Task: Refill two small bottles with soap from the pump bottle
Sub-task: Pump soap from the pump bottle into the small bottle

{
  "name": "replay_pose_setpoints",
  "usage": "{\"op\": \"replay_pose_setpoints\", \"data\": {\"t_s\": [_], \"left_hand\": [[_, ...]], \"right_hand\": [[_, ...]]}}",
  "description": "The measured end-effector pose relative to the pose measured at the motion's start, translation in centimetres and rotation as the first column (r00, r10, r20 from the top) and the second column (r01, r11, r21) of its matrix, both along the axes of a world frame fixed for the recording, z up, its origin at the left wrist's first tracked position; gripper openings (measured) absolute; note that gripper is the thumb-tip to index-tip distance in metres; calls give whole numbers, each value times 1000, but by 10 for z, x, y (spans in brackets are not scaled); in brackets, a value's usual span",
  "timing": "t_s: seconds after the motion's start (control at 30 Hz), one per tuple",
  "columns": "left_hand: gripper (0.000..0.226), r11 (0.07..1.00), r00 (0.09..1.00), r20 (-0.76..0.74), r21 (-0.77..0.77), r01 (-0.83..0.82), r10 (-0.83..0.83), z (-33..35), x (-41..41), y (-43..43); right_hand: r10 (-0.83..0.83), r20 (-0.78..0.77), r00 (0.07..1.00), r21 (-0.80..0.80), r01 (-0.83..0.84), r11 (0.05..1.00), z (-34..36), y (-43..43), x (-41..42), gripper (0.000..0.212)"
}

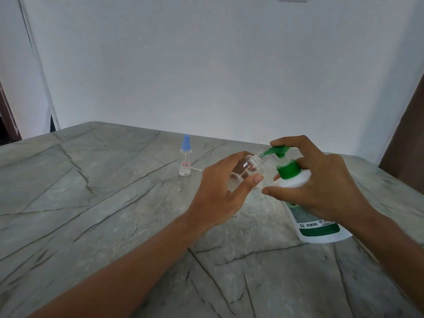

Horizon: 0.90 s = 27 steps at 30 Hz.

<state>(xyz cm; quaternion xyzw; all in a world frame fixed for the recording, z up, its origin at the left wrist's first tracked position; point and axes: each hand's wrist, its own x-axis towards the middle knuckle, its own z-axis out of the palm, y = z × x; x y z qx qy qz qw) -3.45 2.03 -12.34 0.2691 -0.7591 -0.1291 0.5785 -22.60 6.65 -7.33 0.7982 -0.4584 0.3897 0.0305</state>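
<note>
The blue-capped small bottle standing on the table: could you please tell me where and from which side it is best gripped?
Probably pinch the blue-capped bottle round its clear cylindrical body, below the narrow neck, coming from its left side: it stands upright and free there, while a thin white piece lies at its right.

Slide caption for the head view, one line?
Left hand holds uncapped clear small bottle at green nozzle of white pump bottle, right hand gripping it; blue-capped clear spray bottle stands behind.
</note>
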Motion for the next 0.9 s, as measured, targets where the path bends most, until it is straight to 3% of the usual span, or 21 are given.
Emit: {"op": "replay_pose_setpoints", "data": {"t_s": [0.9], "left_hand": [[31,1000,1000,12,2,16,-16,-2,-1,1]], "right_hand": [[5,27,1000,3,-5,1000,1,2,0,71]]}}
